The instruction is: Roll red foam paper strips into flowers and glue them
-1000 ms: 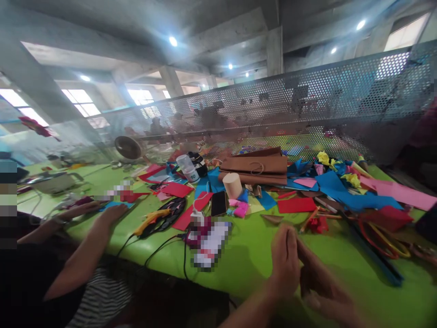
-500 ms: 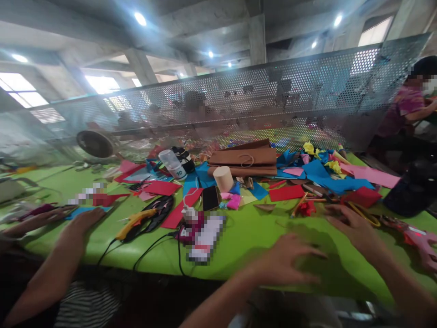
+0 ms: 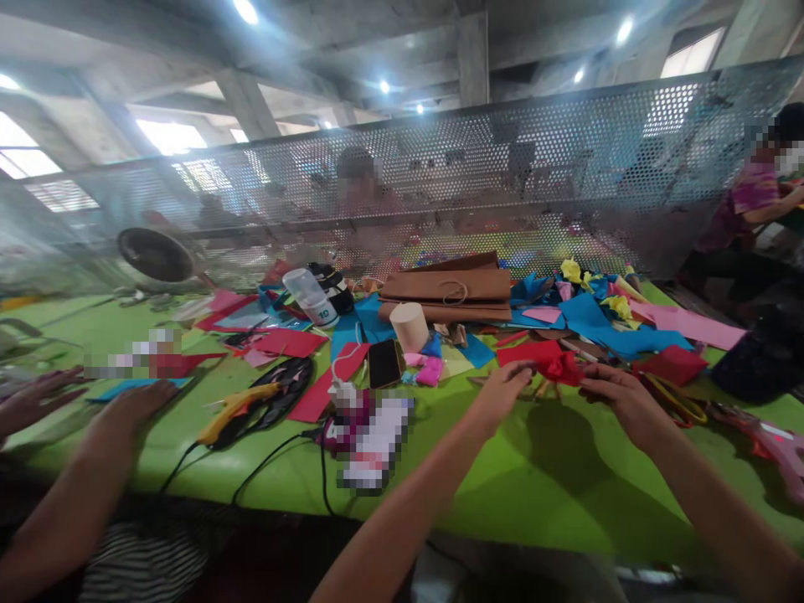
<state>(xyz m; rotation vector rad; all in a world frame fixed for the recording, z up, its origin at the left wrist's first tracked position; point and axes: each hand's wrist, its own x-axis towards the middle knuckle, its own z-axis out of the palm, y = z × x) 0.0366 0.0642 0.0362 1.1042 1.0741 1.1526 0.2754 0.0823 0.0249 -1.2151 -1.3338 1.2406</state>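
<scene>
Your left hand and right hand: fingertips pinching opposite sides of crumpled red paper-like piece over smooth green tabletop.

Craft workshop with several workplaces. Diagnostic features: a bare concrete column and ceiling lamps; a perforated metal partition along the far side; a green worktable strewn with coloured sheets; a corded yellow glue gun; a co-worker's hand at left.
</scene>
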